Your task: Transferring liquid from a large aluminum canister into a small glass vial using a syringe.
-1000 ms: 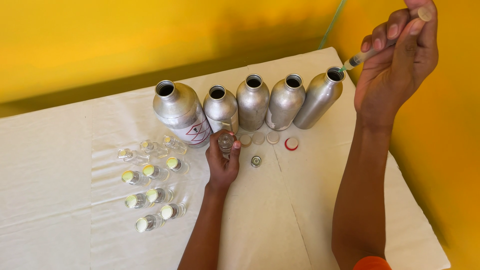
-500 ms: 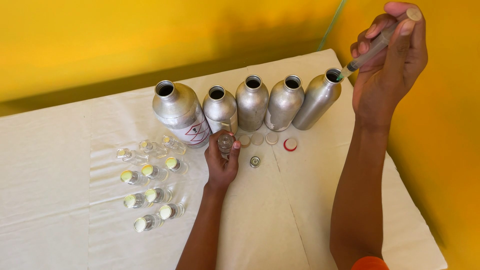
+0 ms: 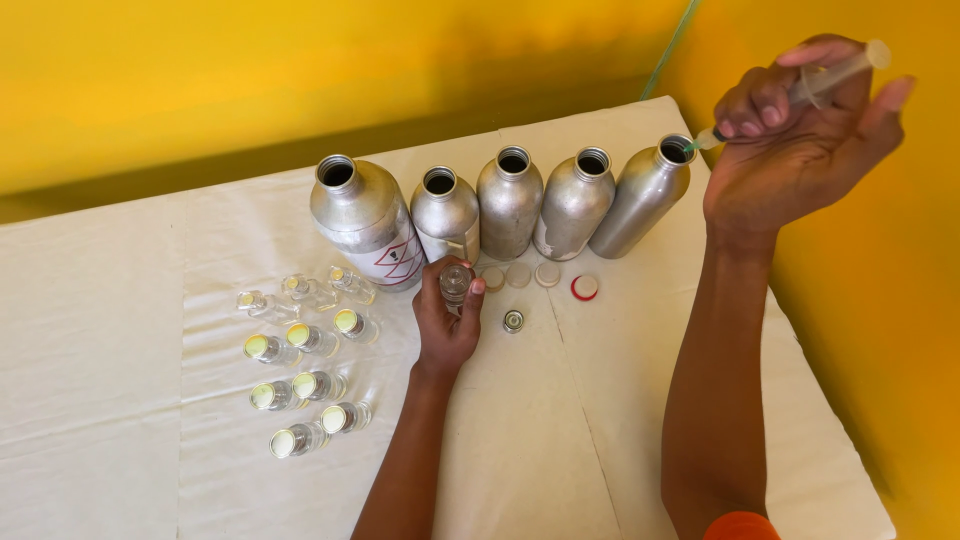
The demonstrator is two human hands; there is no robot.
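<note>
My right hand [image 3: 795, 140] holds a clear syringe [image 3: 815, 85] tilted low, its green tip at the open mouth of the rightmost aluminium bottle [image 3: 640, 195]. My left hand [image 3: 445, 325] grips a small clear glass vial [image 3: 455, 283] standing upright on the white cloth, just in front of the second bottle [image 3: 445, 213]. A large aluminium bottle [image 3: 365, 220] with a red-lined label stands at the left end of the row, and two more open bottles [image 3: 510, 200] [image 3: 570, 200] stand between.
Several small glass vials with yellow-lit mouths [image 3: 300, 385] lie and stand left of my left hand. Round caps [image 3: 518, 274], a red-rimmed cap [image 3: 585, 287] and a small metal cap [image 3: 513, 321] lie before the bottles. A yellow wall surrounds the cloth-covered table [image 3: 120, 330].
My right hand has tipped the syringe from steep to nearly level, the plunger end swinging right. The left hand and vial have stayed put.
</note>
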